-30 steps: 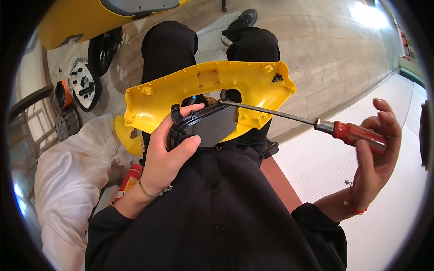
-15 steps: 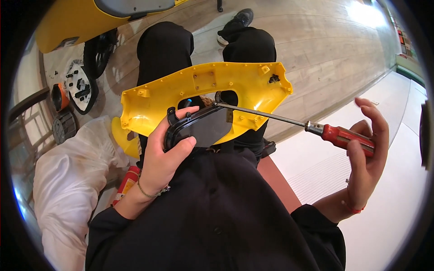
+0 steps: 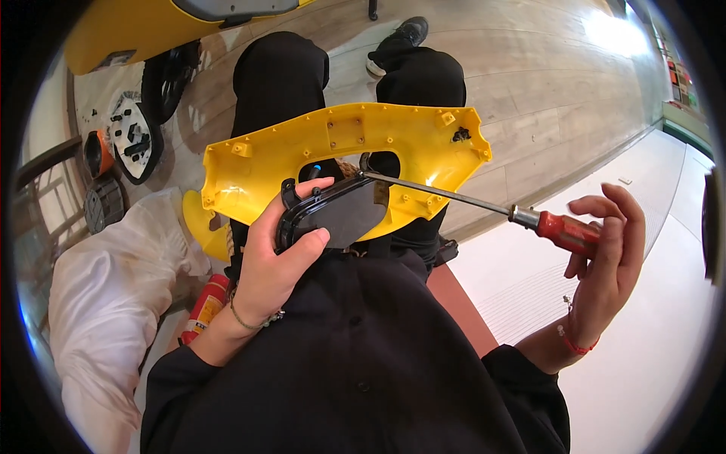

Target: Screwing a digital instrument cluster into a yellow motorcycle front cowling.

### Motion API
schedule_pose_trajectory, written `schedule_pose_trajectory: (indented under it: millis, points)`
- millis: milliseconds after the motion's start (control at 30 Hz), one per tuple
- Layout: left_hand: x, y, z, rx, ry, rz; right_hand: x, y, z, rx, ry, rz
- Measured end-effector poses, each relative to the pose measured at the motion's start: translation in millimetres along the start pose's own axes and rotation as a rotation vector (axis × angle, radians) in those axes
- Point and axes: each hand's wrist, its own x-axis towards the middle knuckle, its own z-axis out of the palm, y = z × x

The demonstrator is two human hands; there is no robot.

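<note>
A curved yellow plastic cover (image 3: 265,163) with small posts and an oval opening lies across my lap, its inner side facing up. My left hand (image 3: 276,250) grips a black display housing (image 3: 340,214) by its left end, thumb on the flat dark face and fingers behind. My right hand (image 3: 609,253) holds the red handle of a long screwdriver (image 3: 461,198) between thumb and fingers. The screwdriver's tip meets the upper edge of the housing, near the cover's opening. Whatever sits under the tip is too small to make out.
A white draped cloth (image 3: 106,303) and a red fire extinguisher (image 3: 204,306) are at the left. Farther left lie a white and black part (image 3: 136,144) and an orange ring (image 3: 97,155). A large yellow body (image 3: 121,34) stands at the upper left. White panels (image 3: 544,257) lie at the right.
My right hand has shifted its fingers round the screwdriver's handle, and more of the handle is now covered. The tip stays at the same spot, and my left hand keeps its hold.
</note>
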Motion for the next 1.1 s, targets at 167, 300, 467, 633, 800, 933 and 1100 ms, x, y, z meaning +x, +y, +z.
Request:
schedule_pose_trajectory:
  millis: [167, 300, 467, 633, 800, 933, 1100]
  points:
    - [0, -1, -1, -0.024, 0.007, 0.002, 4, 10, -3, -0.088, -0.142, -0.414]
    - [-3, 1, -2, -0.042, 0.013, -0.018, -5, 11, -10, 0.179, -0.038, 0.05]
    - [-3, 1, -3, 0.04, 0.003, 0.029, 2, 13, -3, -0.133, 0.015, -0.321]
    - [-3, 0, -4, -0.008, 0.029, 0.014, -1, 11, 0, -0.02, -0.017, -0.15]
    - [-3, 0, -2, -0.013, 0.033, 0.01, 3, 16, 0, -0.067, -0.024, -0.186]
    - [-3, 1, -3, -0.026, 0.056, 0.017, 5, 21, -13, 0.032, -0.228, -0.347]
    - [-3, 4, -2, -0.031, -0.022, -0.033, -1, 25, -2, 0.341, -0.122, -0.174]
